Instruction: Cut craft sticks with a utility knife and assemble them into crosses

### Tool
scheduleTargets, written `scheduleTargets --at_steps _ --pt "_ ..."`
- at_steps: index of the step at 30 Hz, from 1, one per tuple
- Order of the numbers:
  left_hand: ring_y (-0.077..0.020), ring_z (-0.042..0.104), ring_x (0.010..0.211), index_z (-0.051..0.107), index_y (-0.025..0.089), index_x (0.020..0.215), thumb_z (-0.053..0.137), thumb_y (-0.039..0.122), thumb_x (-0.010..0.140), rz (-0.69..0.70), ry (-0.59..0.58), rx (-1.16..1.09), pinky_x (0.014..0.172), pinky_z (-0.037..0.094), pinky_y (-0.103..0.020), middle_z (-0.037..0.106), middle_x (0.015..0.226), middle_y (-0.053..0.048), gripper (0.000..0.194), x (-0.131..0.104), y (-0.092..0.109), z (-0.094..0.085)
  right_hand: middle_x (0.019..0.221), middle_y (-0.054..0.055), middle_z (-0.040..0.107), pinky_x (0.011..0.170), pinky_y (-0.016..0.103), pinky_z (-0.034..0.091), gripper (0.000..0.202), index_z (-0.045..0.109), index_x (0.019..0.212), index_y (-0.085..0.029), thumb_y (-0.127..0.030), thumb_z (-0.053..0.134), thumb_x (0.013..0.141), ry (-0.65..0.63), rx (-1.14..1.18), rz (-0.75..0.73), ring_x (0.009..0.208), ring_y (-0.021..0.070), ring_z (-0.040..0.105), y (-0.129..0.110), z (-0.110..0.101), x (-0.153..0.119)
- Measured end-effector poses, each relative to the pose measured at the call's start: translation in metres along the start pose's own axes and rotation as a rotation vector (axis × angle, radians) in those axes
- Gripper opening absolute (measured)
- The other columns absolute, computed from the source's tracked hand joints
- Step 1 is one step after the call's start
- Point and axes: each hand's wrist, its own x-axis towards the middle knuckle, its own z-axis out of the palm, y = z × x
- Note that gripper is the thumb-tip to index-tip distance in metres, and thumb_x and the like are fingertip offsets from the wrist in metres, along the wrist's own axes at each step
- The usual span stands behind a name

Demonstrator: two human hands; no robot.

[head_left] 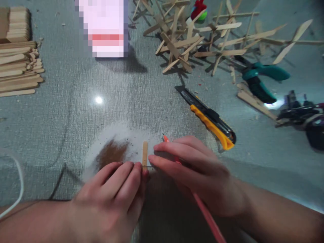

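Feed notes, my end. Table [141, 94]: grey, finely ribbed, probably grippy; one bright glare spot, dim light elsewhere. Of the room I see nothing past the tabletop. Far right: a sprawl of crossed sticks [174, 47]. Far left: stick pile [19, 69], laid mostly flat. Between them, a pixelated block [108, 30]; cannot tell what.

My left hand [113, 195] is pinched on the stick's near end. My right hand [202, 172] is curled on the pencil, two fingertips beside the stick. Pliers [268, 72] well off to the right; cutter [212, 125] nearer, blade exposed, pointing away from me. Pencil [204, 207]: slim, red, point forward; should be light, smooth, apt to roll.

Smallest: the stick [145, 150], between my hands, beside a pale, brown-centred patch [113, 148]. I judge it feather-light, stiff, dry, easily snapped. Best held by its flat faces, close to one end.
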Motion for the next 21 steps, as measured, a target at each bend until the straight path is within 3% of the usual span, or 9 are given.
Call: scheduleTargets --at_steps 3,8,15,18,21 --pt "-0.0242 0.068 0.115 0.075 0.011 0.112 0.041 0.013 0.109 0.041 -0.007 0.023 0.097 0.053 -0.041 0.078 0.121 -0.011 0.034 -0.001 -0.002 0.000 0.129 0.007 0.077 0.088 0.039 0.050 0.031 0.070 0.127 -0.016 -0.017 0.043 0.111 -0.069 -0.141 -0.014 0.099 0.0220 0.065 0.000 0.002 0.002" --pt "-0.0213 0.067 0.104 0.074 0.015 0.108 0.043 0.013 0.108 0.053 0.006 0.034 0.090 0.051 -0.040 0.078 0.120 -0.006 0.032 -0.001 -0.003 -0.002 0.130 0.008 0.078 0.087 0.041 0.047 0.033 0.071 0.126 -0.013 -0.014 0.043 0.110 -0.096 -0.169 -0.025 0.096 0.0232 0.064 -0.001 0.003 0.006" --pt "-0.0326 0.063 0.136 0.070 0.008 0.120 0.044 0.013 0.105 -0.031 -0.018 0.012 0.112 0.051 -0.044 0.069 0.141 -0.015 0.031 -0.007 0.005 0.003 0.133 0.010 0.077 0.089 0.043 0.049 0.033 0.071 0.128 -0.012 -0.011 0.046 0.107 -0.117 -0.151 0.003 0.097 0.0240 0.067 0.001 0.002 0.005" --pt "-0.0319 0.068 0.131 0.071 0.008 0.112 0.047 0.010 0.103 -0.079 0.011 -0.016 0.112 0.055 -0.041 0.073 0.134 -0.014 0.025 -0.004 0.001 0.004 0.134 0.009 0.077 0.088 0.043 0.050 0.031 0.071 0.126 -0.015 -0.011 0.047 0.106 -0.126 -0.142 0.007 0.098 0.0240 0.067 0.002 0.003 0.004" --pt "-0.0336 0.073 0.123 0.070 0.006 0.108 0.045 0.010 0.103 0.004 0.009 -0.033 0.107 0.061 -0.041 0.075 0.126 -0.016 0.026 0.003 -0.009 0.000 0.135 0.007 0.077 0.086 0.043 0.050 0.031 0.070 0.125 -0.017 -0.010 0.048 0.105 -0.130 -0.146 0.009 0.100 0.0240 0.068 0.002 0.003 0.004"
